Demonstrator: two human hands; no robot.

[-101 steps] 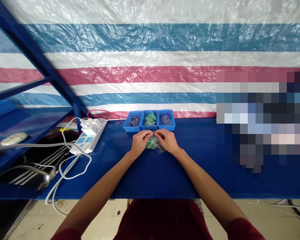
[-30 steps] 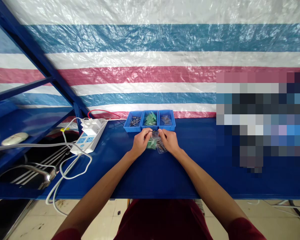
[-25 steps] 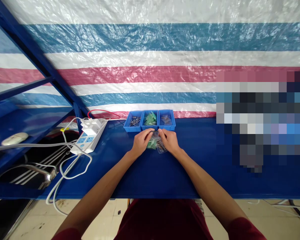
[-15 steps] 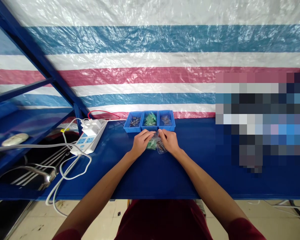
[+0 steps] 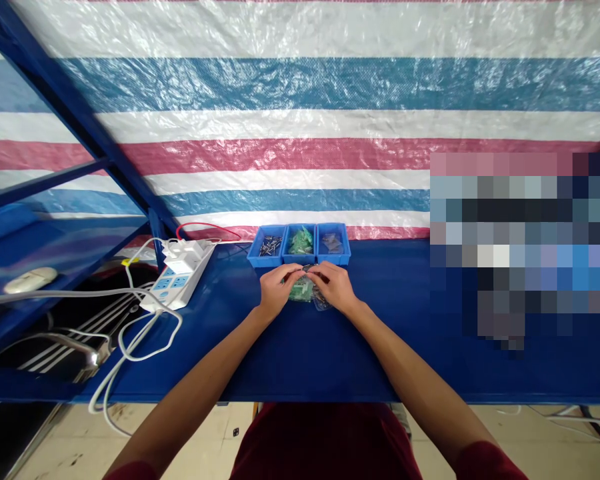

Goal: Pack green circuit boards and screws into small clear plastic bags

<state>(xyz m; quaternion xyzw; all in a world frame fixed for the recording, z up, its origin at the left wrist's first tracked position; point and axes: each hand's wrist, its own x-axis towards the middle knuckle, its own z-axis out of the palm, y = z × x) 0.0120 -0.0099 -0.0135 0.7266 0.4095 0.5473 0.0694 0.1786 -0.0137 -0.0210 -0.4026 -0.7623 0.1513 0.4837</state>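
Glossy plastic bags (image 5: 301, 291) by the fingers (image 5: 326, 270), smooth plastic bins (image 5: 266, 262) beyond, shiny, wrinkled plastic sheeting (image 5: 300, 87) farther, smooth worktop (image 5: 300, 363) beneath.

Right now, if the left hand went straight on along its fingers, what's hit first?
Likely the right hand, directly opposite the left hand. A small dark piece shows between them. Single view, so depth and contact are unclear.
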